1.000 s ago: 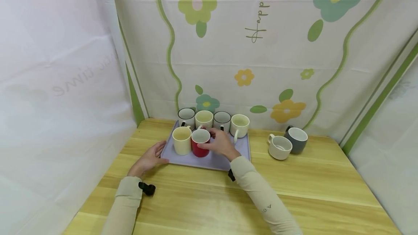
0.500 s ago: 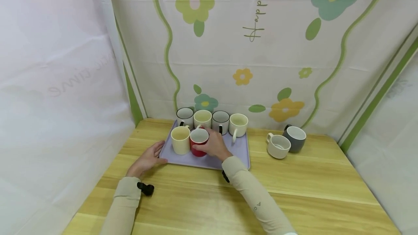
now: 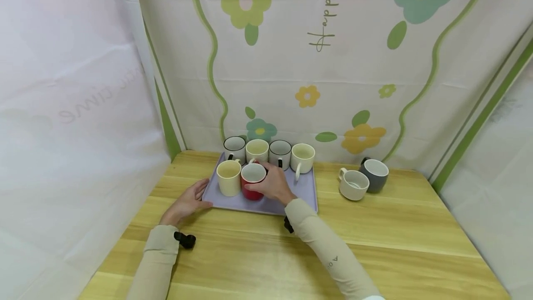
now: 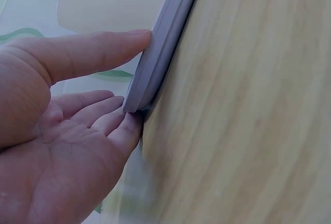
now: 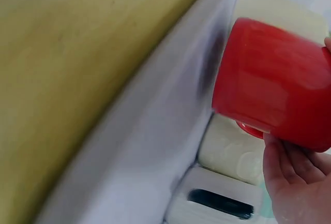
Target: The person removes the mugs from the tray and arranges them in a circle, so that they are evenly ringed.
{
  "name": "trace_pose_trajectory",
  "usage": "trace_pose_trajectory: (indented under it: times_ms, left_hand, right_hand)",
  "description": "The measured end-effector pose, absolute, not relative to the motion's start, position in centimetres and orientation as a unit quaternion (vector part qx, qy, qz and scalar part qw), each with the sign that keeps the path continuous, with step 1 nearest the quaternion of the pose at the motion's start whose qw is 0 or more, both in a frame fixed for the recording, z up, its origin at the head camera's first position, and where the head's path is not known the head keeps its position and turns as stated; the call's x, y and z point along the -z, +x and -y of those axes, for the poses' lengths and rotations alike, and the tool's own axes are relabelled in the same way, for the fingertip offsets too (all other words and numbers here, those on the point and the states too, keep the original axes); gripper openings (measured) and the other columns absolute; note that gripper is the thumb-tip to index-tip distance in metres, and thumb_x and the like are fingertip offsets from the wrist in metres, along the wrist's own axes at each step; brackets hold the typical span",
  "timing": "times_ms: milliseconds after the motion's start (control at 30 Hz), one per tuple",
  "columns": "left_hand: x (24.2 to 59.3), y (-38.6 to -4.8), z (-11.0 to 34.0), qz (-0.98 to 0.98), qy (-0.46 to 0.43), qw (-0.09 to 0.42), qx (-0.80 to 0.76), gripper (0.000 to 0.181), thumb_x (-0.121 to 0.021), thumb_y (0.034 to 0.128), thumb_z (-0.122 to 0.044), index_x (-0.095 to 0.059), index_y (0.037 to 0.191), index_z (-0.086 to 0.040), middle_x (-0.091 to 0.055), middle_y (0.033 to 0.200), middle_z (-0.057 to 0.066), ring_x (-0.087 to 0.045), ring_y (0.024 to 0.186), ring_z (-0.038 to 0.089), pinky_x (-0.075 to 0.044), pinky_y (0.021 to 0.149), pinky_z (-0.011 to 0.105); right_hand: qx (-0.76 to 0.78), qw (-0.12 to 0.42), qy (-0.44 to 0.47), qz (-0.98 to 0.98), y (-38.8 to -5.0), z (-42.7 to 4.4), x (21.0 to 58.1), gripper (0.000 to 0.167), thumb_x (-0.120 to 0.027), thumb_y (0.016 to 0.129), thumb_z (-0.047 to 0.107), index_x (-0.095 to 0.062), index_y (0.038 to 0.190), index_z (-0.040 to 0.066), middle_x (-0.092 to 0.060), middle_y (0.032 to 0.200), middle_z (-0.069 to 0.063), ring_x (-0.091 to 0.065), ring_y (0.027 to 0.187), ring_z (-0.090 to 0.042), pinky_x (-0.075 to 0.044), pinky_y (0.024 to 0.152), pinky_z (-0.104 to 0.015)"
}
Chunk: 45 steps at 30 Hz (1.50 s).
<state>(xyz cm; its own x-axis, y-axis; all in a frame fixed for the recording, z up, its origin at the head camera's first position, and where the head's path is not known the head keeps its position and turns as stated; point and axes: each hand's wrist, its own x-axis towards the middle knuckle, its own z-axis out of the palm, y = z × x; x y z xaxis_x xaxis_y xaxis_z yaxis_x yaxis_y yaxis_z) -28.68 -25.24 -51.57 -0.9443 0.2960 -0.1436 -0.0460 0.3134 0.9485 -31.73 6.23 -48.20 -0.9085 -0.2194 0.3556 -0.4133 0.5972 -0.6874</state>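
Observation:
My right hand (image 3: 275,183) grips a red mug (image 3: 251,193) with a white inside, over the front of a lilac tray (image 3: 300,196). In the right wrist view the fingers lie along the side of the red mug (image 5: 274,79); whether its base touches the tray I cannot tell. Close at its left stands a pale yellow mug (image 3: 229,184). At the tray's front left corner is my left hand (image 3: 187,203). Its straight thumb (image 4: 103,53) touches the rim in the left wrist view, and its outstretched fingers meet the corner.
Along the tray's back stand several mugs: a white one with a black rim (image 3: 234,152), a cream one (image 3: 257,151), another black-rimmed one (image 3: 280,153) and another cream one (image 3: 303,157). A low white cup (image 3: 354,190) and a dark grey mug (image 3: 374,180) sit on the wooden table at right.
My right hand has closed in round the red mug, its thumb and wrist shifting slightly left. The mug has hardly moved against the tray. My left hand keeps its place at the corner.

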Motion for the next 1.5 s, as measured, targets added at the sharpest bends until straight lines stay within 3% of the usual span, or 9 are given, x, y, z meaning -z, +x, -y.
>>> trace_pose_trajectory:
  times_ms: [267, 633, 1033, 1200, 1333, 1500]
  left_hand:
    - [51.7, -28.6, 25.3, -0.802, 0.073, 0.149, -0.573, 0.1, -0.075, 0.0937, 0.003, -0.007, 0.168, 0.004, -0.007, 0.176, 0.027, -0.008, 0.164, 0.044, -0.017, 0.134, 0.055]
    - [51.8, -28.9, 25.4, -0.796, 0.073, 0.149, -0.582, 0.1, -0.074, 0.0938, 0.003, -0.008, 0.168, 0.003, -0.006, 0.177, 0.024, -0.007, 0.165, 0.042, -0.016, 0.135, 0.053]
    - [52.0, -29.0, 25.6, -0.792, 0.077, 0.147, -0.587, 0.1, -0.074, 0.0933, 0.004, -0.008, 0.168, 0.003, -0.006, 0.177, 0.024, -0.007, 0.165, 0.043, -0.016, 0.135, 0.054]
    - [51.9, -28.8, 25.6, -0.795, 0.075, 0.149, -0.583, 0.099, -0.074, 0.0938, 0.004, -0.008, 0.168, 0.003, -0.006, 0.177, 0.024, -0.007, 0.165, 0.043, -0.016, 0.135, 0.054]
    - [51.8, -28.8, 25.6, -0.796, 0.079, 0.15, -0.581, 0.099, -0.074, 0.0946, 0.003, -0.008, 0.168, 0.003, -0.006, 0.177, 0.024, -0.007, 0.165, 0.043, -0.016, 0.135, 0.054]
    - [51.8, -28.9, 25.6, -0.794, 0.081, 0.151, -0.583, 0.099, -0.073, 0.0948, 0.003, -0.007, 0.168, 0.002, -0.005, 0.177, 0.024, -0.007, 0.165, 0.043, -0.015, 0.135, 0.055]
  right_hand:
    - [-0.437, 0.056, 0.202, 0.874, -29.4, -8.3, 47.0, 0.062, -0.099, 0.066, 0.039, -0.073, 0.118, 0.018, -0.077, 0.1, 0.002, -0.071, 0.092, -0.013, -0.062, 0.078, -0.03]
    - [-0.415, 0.044, 0.192, 0.888, -25.1, -15.3, 46.3, 0.067, -0.099, 0.066, 0.039, -0.073, 0.125, 0.019, -0.079, 0.103, 0.004, -0.072, 0.092, -0.013, -0.061, 0.08, -0.03]
    - [-0.369, 0.038, 0.138, 0.918, -19.7, -27.7, 45.4, 0.078, -0.101, 0.064, 0.043, -0.072, 0.131, 0.017, -0.079, 0.106, 0.003, -0.07, 0.093, -0.012, -0.059, 0.077, -0.025]
    - [-0.32, 0.07, 0.122, 0.937, -18.0, -33.8, 43.6, 0.075, -0.102, 0.065, 0.044, -0.073, 0.129, 0.019, -0.08, 0.105, 0.002, -0.068, 0.09, -0.003, -0.056, 0.074, -0.021]
    - [-0.281, 0.087, 0.101, 0.95, -17.5, -38.7, 42.0, 0.072, -0.101, 0.066, 0.042, -0.074, 0.127, 0.014, -0.08, 0.108, -0.005, -0.062, 0.09, 0.009, -0.053, 0.071, -0.019]
    - [-0.236, 0.079, 0.056, 0.967, -18.2, -44.3, 41.4, 0.081, -0.098, 0.07, 0.048, -0.069, 0.137, 0.011, -0.079, 0.114, -0.015, -0.054, 0.088, 0.015, -0.05, 0.068, -0.021]
